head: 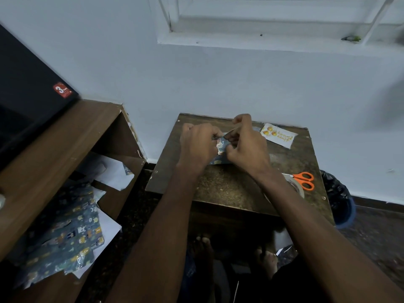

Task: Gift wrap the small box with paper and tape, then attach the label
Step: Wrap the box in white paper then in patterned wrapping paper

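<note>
A small box wrapped in blue patterned paper point(219, 154) sits on the small brown table point(229, 184), mostly hidden by both hands. My left hand point(197, 144) grips its left side, fingers curled over the paper. Fingers of my right hand point(247, 147) pinch the paper at the box's top right. A white label with orange balloons point(278, 135) lies at the table's far right corner. The tape roll point(294, 184) lies near the right edge, partly behind my right forearm.
Orange-handled scissors point(305, 180) lie beside the tape roll. Leftover blue wrapping paper point(70, 235) and white sheets lie on a wooden shelf to the left. A bin with a black bag point(338, 200) stands right of the table. The wall is right behind.
</note>
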